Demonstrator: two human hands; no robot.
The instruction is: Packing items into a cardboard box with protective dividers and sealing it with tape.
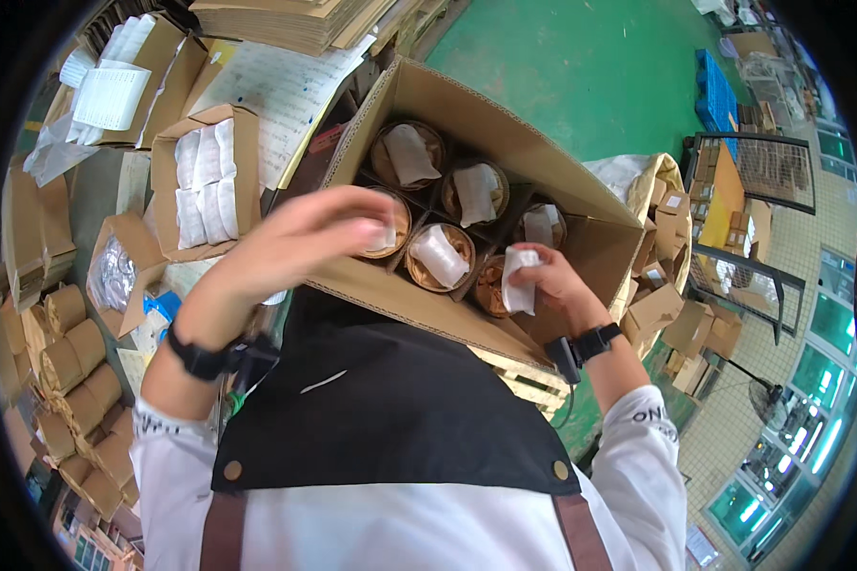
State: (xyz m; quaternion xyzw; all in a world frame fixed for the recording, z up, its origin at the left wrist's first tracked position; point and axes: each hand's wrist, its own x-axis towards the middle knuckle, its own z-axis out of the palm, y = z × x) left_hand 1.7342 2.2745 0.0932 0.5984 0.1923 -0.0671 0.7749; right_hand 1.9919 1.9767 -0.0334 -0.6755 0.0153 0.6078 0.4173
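Note:
A large open carton [490,119] stands before me, split by dark dividers. Inside are several round tubs [446,159] topped with brown paper, each with a white packet on it. My right hand [554,278] pinches a white packet [519,281] at the near right tub [490,285]. Over the near left tub [400,228] reaches my left hand [328,228], blurred, fingers stretched out. Their tips are close to that tub's packet [388,233], and contact is hard to tell. Another white packet [440,259] lies on the middle near tub.
At left, a small carton [248,181] holds rows of white packets; beside it sits a box with a clear plastic bag [114,271]. Stacked flat cardboard [276,21] is at the back. Brown boxes [662,309] fill a sack at right. Brown rolls [76,371] lie lower left.

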